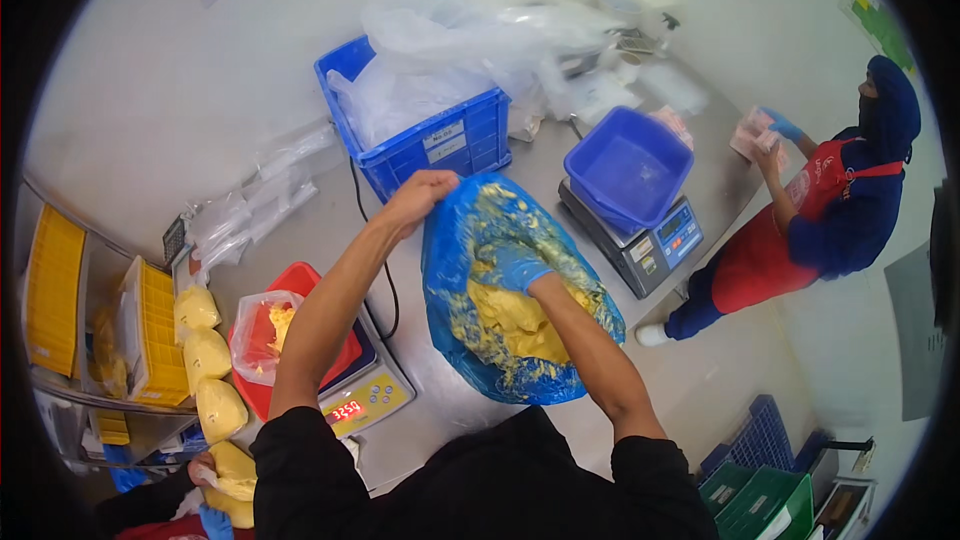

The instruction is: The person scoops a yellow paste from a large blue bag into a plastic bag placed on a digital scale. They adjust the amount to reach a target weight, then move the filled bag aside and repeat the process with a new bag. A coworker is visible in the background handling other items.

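Observation:
A large blue plastic bag (pixel 450 307) lies open in front of me, its inner wall smeared with a soft yellow mass (pixel 517 319) that fills the bottom. My left hand (pixel 424 199), bare, grips the bag's upper left rim. Inside the bag is my right hand (pixel 514 266), in a blue glove smeared with yellow; it rests on the mass, and its fingers are partly hidden. To the left, a clear bag (pixel 251 322) with some of the yellow stuff sits in a red tray (pixel 304 277) on a digital scale (pixel 375 397), partly behind my left forearm.
A blue crate (pixel 431 142) of clear plastic bags stands behind. At right, a blue-violet tub (pixel 630 165) sits on another scale (pixel 645 262). Filled yellow bags (pixel 208 356) line the left edge. A co-worker in a red apron (pixel 772 262) stands right; another person's hands show lower left.

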A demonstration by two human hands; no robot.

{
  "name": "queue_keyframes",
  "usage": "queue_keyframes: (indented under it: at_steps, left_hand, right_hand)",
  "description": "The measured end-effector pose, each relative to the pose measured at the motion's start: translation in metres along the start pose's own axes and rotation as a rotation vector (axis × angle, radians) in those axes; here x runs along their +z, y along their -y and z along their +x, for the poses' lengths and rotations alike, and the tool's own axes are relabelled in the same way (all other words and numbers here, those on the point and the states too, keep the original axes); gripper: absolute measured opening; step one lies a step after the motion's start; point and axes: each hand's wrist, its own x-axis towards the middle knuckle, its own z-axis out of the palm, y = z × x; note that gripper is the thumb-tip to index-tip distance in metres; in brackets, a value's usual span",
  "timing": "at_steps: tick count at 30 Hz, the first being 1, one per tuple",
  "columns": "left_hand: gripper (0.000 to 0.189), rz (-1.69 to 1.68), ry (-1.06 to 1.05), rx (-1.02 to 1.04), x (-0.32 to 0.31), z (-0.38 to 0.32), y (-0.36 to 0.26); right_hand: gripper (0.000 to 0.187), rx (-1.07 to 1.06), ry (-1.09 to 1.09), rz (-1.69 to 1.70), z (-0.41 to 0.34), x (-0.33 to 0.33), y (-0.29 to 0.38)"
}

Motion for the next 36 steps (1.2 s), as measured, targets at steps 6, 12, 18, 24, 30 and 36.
queue_keyframes:
  at_steps: [6,12,18,24,30,36]
  left_hand:
    - [0.018,-0.074,-0.048,-0.092,-0.025,0.009,0.019]
    - [0.022,0.180,-0.353,-0.224,-0.084,0.002,0.058]
    - [0.034,0.225,0.081,-0.363,-0.077,-0.021,0.069]
    - [0.033,0.337,0.001,-0.182,-0.061,-0.024,0.092]
    - [0.024,0.194,-0.119,-0.158,-0.059,-0.041,0.087]
    - [0.022,0.263,-0.213,-0.100,-0.073,-0.066,0.074]
  right_hand:
    - [0.054,0.087,-0.080,0.138,-0.003,-0.018,0.020]
    - [0.056,0.086,-0.095,0.204,0.049,-0.009,0.016]
    - [0.052,0.086,-0.109,0.313,0.072,-0.012,0.011]
    - [0.047,0.255,-0.096,0.270,0.081,-0.010,0.031]
    - [0.042,0.155,-0.028,0.275,0.064,-0.021,0.028]
    - [0.032,-0.256,-0.138,0.235,0.046,0.005,0.035]
